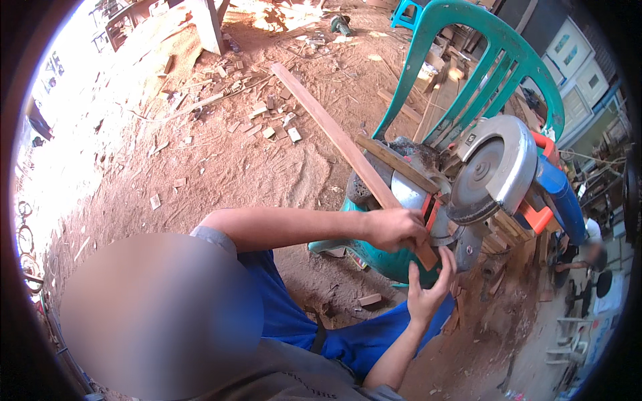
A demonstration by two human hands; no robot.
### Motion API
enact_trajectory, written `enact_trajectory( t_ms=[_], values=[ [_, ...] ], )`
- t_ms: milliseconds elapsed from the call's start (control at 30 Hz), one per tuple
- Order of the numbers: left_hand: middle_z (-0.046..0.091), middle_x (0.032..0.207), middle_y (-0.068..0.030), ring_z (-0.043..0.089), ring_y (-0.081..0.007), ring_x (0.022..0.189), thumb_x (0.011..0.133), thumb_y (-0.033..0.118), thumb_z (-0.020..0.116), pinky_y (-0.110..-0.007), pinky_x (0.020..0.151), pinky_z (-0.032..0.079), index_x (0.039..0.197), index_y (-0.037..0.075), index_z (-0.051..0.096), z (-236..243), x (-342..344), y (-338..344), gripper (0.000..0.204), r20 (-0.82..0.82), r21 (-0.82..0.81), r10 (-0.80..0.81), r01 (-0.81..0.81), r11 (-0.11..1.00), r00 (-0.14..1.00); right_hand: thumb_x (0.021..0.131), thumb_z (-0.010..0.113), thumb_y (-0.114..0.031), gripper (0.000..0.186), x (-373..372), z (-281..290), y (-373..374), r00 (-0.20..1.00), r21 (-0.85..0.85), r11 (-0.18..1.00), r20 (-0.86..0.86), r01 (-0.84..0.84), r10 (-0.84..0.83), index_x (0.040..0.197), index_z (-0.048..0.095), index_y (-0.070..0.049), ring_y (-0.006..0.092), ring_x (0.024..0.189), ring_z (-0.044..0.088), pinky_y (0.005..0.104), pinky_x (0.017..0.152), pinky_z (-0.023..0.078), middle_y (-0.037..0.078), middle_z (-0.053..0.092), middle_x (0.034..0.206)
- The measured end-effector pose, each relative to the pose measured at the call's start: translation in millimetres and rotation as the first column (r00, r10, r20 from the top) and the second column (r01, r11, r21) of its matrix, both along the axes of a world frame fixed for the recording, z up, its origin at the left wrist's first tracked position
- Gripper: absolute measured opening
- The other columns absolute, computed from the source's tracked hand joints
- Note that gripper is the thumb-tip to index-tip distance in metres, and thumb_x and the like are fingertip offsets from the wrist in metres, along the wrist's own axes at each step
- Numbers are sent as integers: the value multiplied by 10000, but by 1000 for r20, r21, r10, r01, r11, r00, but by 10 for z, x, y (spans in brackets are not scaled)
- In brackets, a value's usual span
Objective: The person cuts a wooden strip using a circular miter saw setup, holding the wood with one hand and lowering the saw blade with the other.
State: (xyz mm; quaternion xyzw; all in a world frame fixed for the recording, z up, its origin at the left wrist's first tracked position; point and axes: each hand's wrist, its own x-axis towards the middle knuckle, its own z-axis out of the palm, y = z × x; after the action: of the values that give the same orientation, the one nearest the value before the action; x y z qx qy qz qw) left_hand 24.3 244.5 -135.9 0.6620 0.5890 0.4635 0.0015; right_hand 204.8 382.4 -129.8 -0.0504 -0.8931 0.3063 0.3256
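Observation:
A long, narrow wooden strip (334, 134) slants from the sandy ground side down to the saw. My left hand (396, 229) is closed around the strip near its close end. Just below that end my right hand (430, 294) has its thumb and fingers spread apart; whether a fingertip touches the wood I cannot tell. Beside both hands stands a miter saw (491, 170) with a round silver blade guard, a blue motor body (560, 204) and orange parts. It rests on the seat of a green plastic chair (394, 113). A shorter wooden piece (398, 164) lies along the saw's fence.
Wood offcuts (267, 120) are scattered over the sawdust-covered ground. A green power tool (341, 25) lies farther off, left of a small blue stool (404, 15). Wooden boards (435, 100) lie behind the chair. Another person (588, 257) is at the far right.

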Motion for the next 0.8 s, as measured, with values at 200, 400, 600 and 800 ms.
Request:
enact_trajectory(
  t_ms=[200, 400, 600, 800],
  values=[
    [685, 1034, -162, 635, -358, 1042, 789, 100, 763, -453, 912, 521, 955, 10, 678, 9, 128, 21, 207, -20, -6, 66, -66, 998, 998, 847, 807, -126, 360, -44, 11, 47, 999, -55, 998, 20, -28, 29, 1146, 663, 13, 359, 1049, 661, 420, 932, 507, 165, 686, 1129],
    [667, 1008, -143, 619, -348, 1022, 833, 218, 785, -450, 891, 525, 991, 34, 663, 183, -19, -140, 272, -157, 55, 118, -111, 992, 981, 855, 767, -43, 278, 85, 77, 404, 1000, -68, 998, -20, 16, -17, 1104, 672, 37, 348, 1064, 666, 412, 933, 512, 169, 693, 1137],
    [687, 841, -82, 667, -302, 891, 825, 208, 778, -425, 811, 535, 853, 78, 698, 319, -537, -553, 155, -307, 26, 312, -320, 947, 899, 870, 710, -20, 357, 434, 144, 1160, 964, -45, 970, 132, 238, -231, 1222, 671, 24, 326, 1176, 623, 425, 997, 496, 166, 657, 1250],
    [736, 936, -111, 684, -282, 945, 871, 175, 725, -422, 920, 516, 949, 63, 733, 427, -1250, -1188, 137, -262, 204, 768, -745, 636, 584, 884, 674, 15, 373, 703, 70, 1738, 947, -116, 950, 177, 290, -267, 1256, 652, 11, 325, 1238, 581, 432, 1059, 466, 170, 620, 1317]
  ],
)
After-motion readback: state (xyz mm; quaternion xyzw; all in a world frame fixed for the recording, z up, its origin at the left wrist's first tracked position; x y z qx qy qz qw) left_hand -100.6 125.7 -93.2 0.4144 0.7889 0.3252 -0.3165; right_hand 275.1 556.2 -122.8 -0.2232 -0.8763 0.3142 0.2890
